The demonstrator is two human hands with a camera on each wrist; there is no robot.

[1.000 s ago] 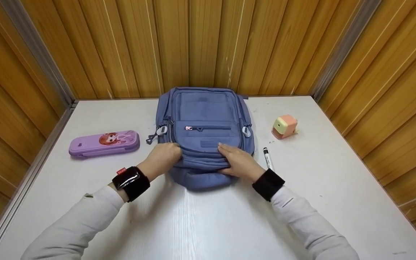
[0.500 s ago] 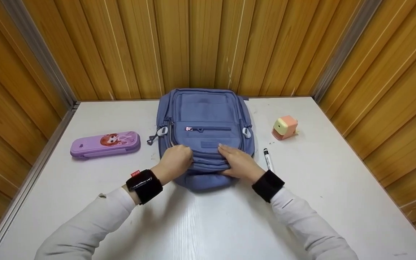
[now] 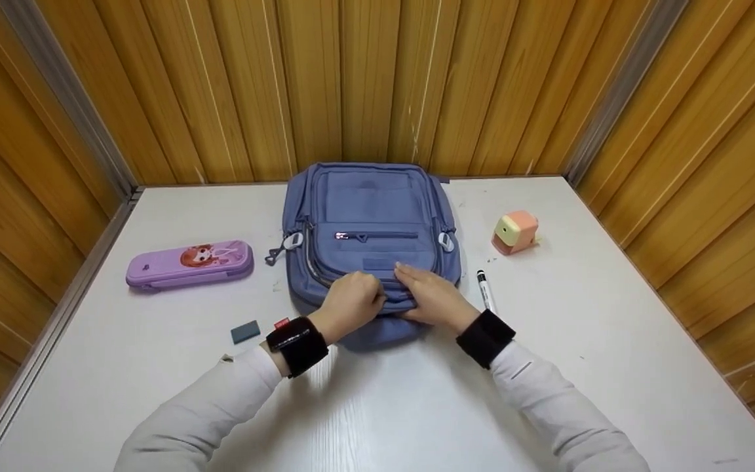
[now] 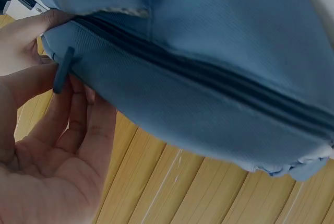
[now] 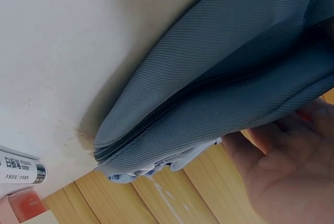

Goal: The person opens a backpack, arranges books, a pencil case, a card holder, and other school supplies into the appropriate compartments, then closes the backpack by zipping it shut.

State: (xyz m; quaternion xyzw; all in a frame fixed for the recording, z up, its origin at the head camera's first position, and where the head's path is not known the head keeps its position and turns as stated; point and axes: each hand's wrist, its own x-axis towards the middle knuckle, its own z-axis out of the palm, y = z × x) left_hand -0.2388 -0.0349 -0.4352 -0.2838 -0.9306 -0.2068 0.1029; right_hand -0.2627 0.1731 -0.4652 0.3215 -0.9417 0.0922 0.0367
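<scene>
A blue backpack (image 3: pixel 377 196) lies on the table, its front facing up. At its near edge, my left hand (image 3: pixel 352 298) pinches a zipper pull (image 4: pixel 63 70) between thumb and fingers, seen close up in the left wrist view. Dark zipper track (image 4: pixel 209 80) runs along the bag's side away from that hand. My right hand (image 3: pixel 435 298) grips the bag's near right edge, fingers on top and thumb beneath. In the right wrist view, fabric folds (image 5: pixel 209 78) bulge beside its fingers, and part of this hand is out of frame.
On the left lie a purple pencil case (image 3: pixel 189 265) and, nearer me, a small dark teal block (image 3: pixel 245 332). To the bag's right are a white marker (image 3: pixel 485 292) and a pink and yellow pencil sharpener (image 3: pixel 516 233). Wood-patterned walls (image 3: pixel 377 85) bound the table.
My left hand has slid right along the backpack's near edge, toward my right hand. Its arm has uncovered the teal block. My right hand has stayed in place.
</scene>
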